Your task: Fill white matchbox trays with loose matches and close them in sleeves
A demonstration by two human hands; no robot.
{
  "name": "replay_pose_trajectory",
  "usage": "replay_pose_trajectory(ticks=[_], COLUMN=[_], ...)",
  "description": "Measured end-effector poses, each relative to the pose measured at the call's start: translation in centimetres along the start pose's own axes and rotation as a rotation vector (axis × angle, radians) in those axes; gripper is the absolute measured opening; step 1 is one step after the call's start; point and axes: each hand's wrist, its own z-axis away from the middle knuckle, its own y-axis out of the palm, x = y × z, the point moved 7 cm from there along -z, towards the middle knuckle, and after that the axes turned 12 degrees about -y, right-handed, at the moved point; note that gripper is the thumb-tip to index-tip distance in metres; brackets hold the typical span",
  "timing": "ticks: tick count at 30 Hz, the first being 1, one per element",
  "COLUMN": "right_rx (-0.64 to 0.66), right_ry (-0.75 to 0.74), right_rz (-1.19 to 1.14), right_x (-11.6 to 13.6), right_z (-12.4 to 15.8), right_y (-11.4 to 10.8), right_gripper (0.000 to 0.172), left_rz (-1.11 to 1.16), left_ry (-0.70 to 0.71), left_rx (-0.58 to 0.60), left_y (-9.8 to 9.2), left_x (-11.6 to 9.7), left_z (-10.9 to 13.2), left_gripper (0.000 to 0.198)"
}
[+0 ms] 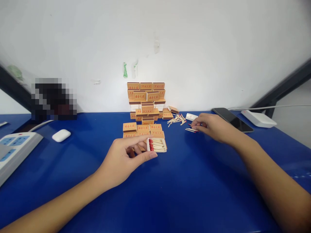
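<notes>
My left hand (126, 158) is closed around a white matchbox tray (166, 149), thumb on the near side and fingers on the far side. Wooden matches (157, 145) with red heads lie in it, heads to the left. Farther right, my right hand (210, 127) is pinched low over the table. A red match head (189, 124) shows at its fingertips, and a few loose matches (190, 130) lie just under them. Beyond the fingers is a white tray (191, 117), partly hidden by the hand. A loose pile of matches (178, 119) lies left of that tray.
Yellow matchboxes (146, 86) are stacked against the white wall, with lower rows (143, 128) in front. A black phone (230, 119) and a white device (259, 118) are at the right. At the left are a white earphone case (61, 135) and a power strip (19, 152).
</notes>
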Motion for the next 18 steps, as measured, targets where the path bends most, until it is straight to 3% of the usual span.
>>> replay_pose_trajectory(ticks=[18], right_rx=[0.009], right_ry=[0.028], right_rz=[-0.011], right_x=[0.02], right_z=[0.16], right_y=[-0.03], right_gripper=[0.027], left_rz=[0.003], left_ry=[0.001], left_rx=[-0.011], left_y=[-0.07], left_x=[0.06], left_z=[0.06], left_gripper=[0.042])
